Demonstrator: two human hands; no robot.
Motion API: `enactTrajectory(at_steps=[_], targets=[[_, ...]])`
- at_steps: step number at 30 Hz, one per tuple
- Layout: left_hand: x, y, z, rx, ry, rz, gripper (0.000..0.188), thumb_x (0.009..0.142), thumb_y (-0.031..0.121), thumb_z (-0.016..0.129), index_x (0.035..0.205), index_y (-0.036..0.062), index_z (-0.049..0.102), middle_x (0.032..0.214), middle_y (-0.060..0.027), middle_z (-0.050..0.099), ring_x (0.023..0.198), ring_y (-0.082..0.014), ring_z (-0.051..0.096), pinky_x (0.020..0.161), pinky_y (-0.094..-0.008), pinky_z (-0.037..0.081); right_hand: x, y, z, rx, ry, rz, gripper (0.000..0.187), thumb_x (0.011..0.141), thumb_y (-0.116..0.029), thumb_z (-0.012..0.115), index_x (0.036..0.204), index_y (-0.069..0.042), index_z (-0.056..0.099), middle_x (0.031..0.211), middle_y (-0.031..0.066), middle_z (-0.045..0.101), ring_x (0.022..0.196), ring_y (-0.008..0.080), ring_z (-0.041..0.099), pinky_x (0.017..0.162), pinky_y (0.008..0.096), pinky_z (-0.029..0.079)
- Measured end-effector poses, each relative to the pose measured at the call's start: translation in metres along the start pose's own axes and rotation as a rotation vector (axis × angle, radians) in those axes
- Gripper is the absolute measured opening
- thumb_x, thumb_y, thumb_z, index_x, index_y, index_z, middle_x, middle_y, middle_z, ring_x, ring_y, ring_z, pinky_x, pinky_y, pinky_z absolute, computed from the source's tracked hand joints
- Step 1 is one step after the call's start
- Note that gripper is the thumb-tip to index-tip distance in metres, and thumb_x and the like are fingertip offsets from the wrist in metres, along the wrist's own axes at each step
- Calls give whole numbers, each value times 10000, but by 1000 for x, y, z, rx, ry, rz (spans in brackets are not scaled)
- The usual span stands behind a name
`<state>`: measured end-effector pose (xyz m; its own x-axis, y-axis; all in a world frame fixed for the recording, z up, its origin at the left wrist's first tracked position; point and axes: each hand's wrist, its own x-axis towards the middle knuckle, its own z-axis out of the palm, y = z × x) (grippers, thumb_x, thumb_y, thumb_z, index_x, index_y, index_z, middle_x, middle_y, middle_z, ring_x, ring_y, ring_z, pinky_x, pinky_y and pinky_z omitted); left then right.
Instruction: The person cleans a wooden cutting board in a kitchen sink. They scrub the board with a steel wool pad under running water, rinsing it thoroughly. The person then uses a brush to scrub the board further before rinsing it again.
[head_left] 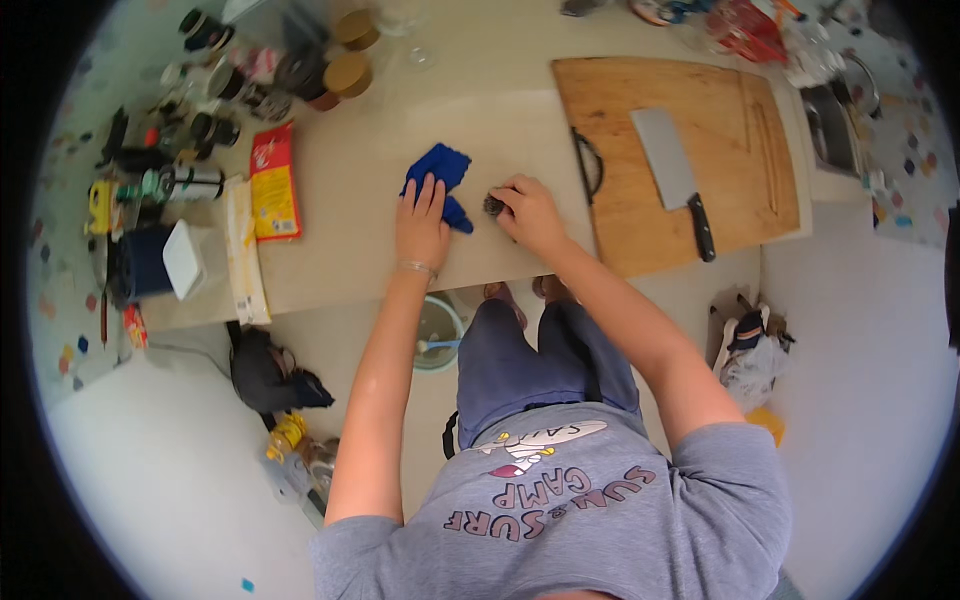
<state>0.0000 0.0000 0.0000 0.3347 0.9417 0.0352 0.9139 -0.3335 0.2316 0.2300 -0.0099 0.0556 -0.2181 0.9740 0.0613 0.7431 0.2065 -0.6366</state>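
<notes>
My left hand [422, 225] lies flat on a blue cloth [440, 172] spread on the beige countertop [500, 110], fingers resting on the cloth's near edge. Just to its right, my right hand [530, 212] is closed around a small dark scrubbing pad [493, 204] pressed to the counter. A thin bracelet circles my left wrist. Both forearms reach up from the lower edge toward the counter's front.
A wooden cutting board [740, 110] with a cleaver [674, 175] lies to the right. Jars, bottles and a red packet [274, 182] crowd the counter's left. A bucket [438, 335], dark bag [265, 372] and plastic bags [748, 350] sit on the floor.
</notes>
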Motion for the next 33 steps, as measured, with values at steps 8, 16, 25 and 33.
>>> enactTrajectory(at_steps=[8,16,25,33], targets=[[31,40,-42,365,-24,-368,662,784,198,650,1410,104,452,1457,-133,436,1346,-324,390,1107,-489,312,-103,31,-92,643,387,336,332,784,6,585,1101,4,684,1018,87,656,935,178,620,831,284,487],[35,291,-27,-286,-155,48,465,825,324,660,1168,22,576,1092,-202,603,1022,-353,602,834,-468,509,-202,110,-165,1240,745,636,313,871,28,523,1162,48,636,1061,97,669,887,143,628,772,258,515],[76,503,7,-202,-343,-322,725,836,617,585,1080,-66,576,1075,-250,646,953,-352,672,783,-432,552,-276,182,-256,1309,754,688,338,862,25,500,1181,62,607,1071,110,659,928,162,634,819,279,524],[76,478,17,-170,-339,-493,586,775,464,665,1081,-20,541,958,-210,687,861,-343,698,728,-439,568,-277,235,-288,1402,595,687,301,882,38,501,1154,56,628,1083,111,662,941,161,630,819,276,519]])
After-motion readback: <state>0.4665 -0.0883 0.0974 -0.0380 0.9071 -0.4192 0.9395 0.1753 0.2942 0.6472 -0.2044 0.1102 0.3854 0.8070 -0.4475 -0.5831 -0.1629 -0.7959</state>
